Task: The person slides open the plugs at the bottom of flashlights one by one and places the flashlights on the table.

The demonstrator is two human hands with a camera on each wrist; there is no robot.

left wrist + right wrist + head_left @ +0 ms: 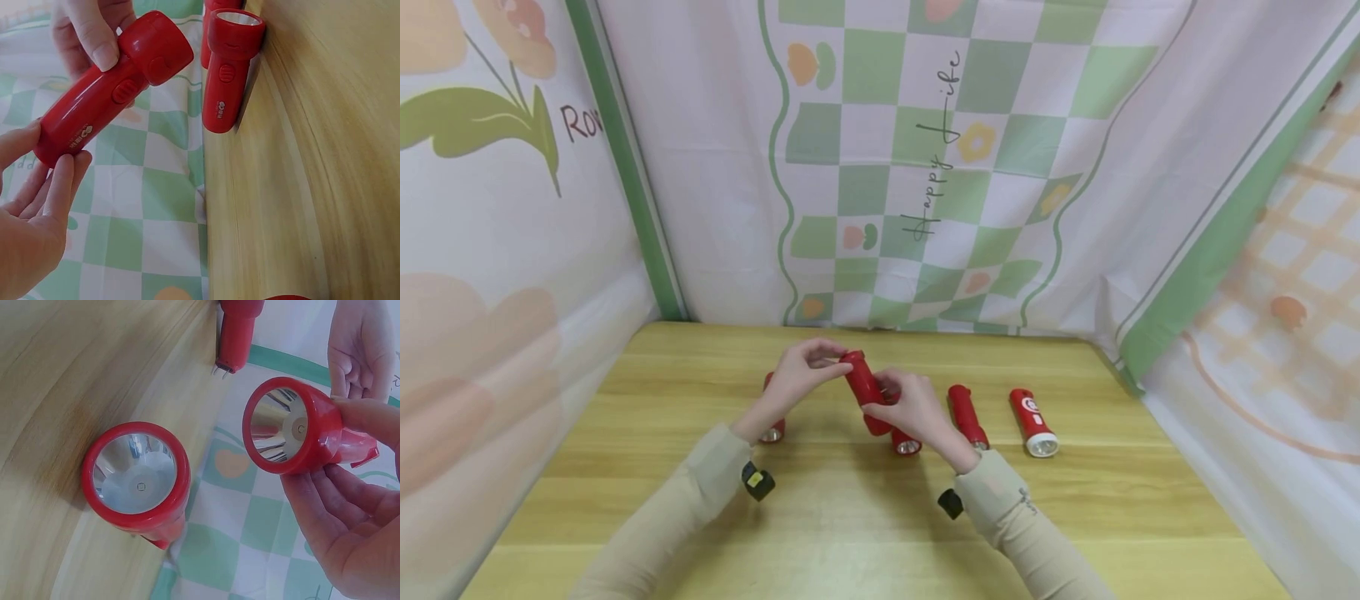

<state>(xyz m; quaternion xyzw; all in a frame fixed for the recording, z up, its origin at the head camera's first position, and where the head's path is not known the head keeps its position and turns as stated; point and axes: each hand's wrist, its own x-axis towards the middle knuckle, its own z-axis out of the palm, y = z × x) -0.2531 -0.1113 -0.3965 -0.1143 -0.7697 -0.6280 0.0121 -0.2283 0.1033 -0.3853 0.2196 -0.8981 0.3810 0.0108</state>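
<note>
My right hand (913, 404) grips a red flashlight (863, 385) near its head, thumb on one side and fingers on the other. My left hand (793, 379) pinches the tail end of the same flashlight between thumb and fingertips. It is held tilted above the table, tail up and lens toward me. In the left wrist view its slide switch (126, 91) and a small white logo show. Just below it lies another red flashlight (906, 444), partly hidden by the right hand. Beside the left hand, a third red flashlight (772, 429) is half covered; metal prongs (222, 370) stick out of its tail.
Right of the hands lie a red flashlight (966, 415) and a red flashlight with a white head (1033, 423). All rest on a wooden table (850, 533), lenses toward the near edge. Printed curtains (722, 208) enclose its back and sides.
</note>
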